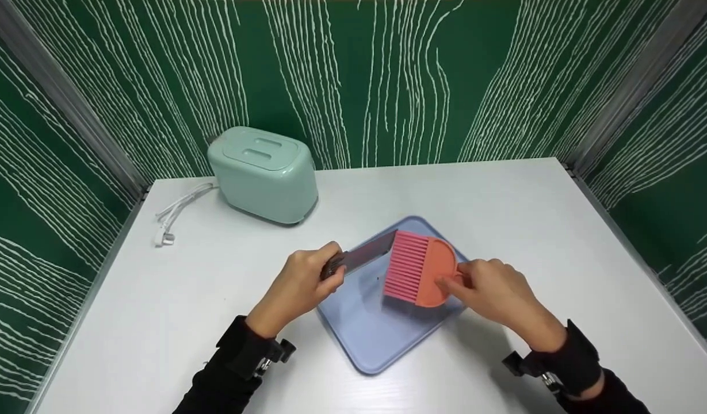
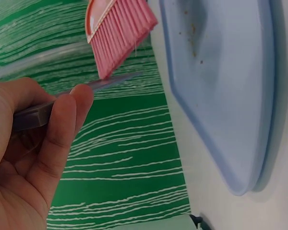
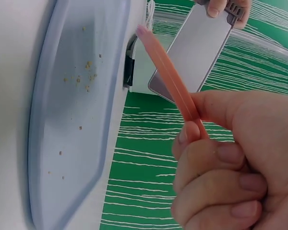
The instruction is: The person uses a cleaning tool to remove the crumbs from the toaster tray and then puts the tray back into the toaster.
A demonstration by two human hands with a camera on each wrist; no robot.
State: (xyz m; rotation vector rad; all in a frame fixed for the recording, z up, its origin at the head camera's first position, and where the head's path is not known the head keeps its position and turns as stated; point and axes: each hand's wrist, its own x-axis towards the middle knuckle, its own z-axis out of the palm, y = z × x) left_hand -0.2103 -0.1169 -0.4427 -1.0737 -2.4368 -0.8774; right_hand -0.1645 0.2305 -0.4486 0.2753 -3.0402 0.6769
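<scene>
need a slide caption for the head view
Over a blue tray, the left hand grips a flat gray tool and the right hand a coral brush; a mint-green toaster stands behind.

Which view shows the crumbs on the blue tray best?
The right wrist view: the crumbs stand out there as many separate bits scattered on the blue tray. The left wrist view shows fewer; the head view shows barely a dark speck.
</scene>
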